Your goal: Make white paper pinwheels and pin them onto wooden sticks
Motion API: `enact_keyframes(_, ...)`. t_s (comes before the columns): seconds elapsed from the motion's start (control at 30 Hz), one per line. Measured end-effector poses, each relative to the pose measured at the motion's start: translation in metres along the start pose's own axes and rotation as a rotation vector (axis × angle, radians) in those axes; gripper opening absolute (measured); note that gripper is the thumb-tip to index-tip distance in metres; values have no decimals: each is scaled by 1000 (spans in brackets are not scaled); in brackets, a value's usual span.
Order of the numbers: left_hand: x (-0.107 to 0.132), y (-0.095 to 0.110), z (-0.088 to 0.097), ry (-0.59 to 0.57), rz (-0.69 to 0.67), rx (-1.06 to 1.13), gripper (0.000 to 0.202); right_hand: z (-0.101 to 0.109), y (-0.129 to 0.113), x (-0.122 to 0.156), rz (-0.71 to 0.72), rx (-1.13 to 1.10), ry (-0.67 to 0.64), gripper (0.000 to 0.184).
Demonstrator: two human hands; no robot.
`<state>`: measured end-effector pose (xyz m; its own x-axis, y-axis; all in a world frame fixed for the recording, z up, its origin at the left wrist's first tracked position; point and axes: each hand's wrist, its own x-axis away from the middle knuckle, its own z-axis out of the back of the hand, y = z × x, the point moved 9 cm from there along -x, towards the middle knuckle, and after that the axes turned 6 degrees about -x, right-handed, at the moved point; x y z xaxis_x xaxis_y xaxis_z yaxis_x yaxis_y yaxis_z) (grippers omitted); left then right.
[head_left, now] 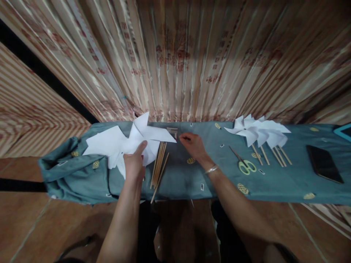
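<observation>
A white paper pinwheel (141, 134) is gripped in my left hand (133, 160), thumb on top of its folded blades. Other white paper shapes (102, 140) lie under and left of it. My right hand (193, 146) hovers just right of a small box (172, 134), its fingertips pinched together; whatever may be between them is too small to make out. Below the pinwheel, several thin wooden sticks (157, 166) rest on the cloth near my left hand.
Green-handled scissors (246, 166) lie right of my right arm. Several overlapping white pinwheels on sticks (256, 129) are at the right, near a dark phone (323, 164) and a blue-edged device (344, 131). Green cloth (175, 186) covers the narrow table; a curtain (178, 73) hangs behind.
</observation>
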<state>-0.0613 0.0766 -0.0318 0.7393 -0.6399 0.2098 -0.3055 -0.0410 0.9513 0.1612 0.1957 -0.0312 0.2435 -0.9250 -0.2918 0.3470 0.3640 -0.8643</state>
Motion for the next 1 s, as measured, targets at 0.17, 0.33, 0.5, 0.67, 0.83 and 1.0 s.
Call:
enact_keyframes(0.17, -7, 13, 12, 71, -31, 82, 25, -26, -22, -42, 173, 407, -64, 18)
enact_keyframes(0.33, -13, 13, 12, 60, -60, 122, 26, -51, -16, -44, 211, 630, -198, 20)
enact_keyframes(0.5, -14, 14, 14, 82, -60, 136, 26, -64, -11, -44, 222, 743, -305, 20)
enact_keyframes(0.67, -11, 16, 11, 71, -55, 131, 26, -70, -6, -49, 177, 780, -342, 20)
enact_keyframes(0.83, -8, 13, 9, 71, -50, 133, 27, -75, -9, -46, 219, 799, -337, 27)
enact_keyframes(1.0, -4, 12, 5, 27, -42, 148, 28, -78, -8, -41, 232, 793, -337, 30)
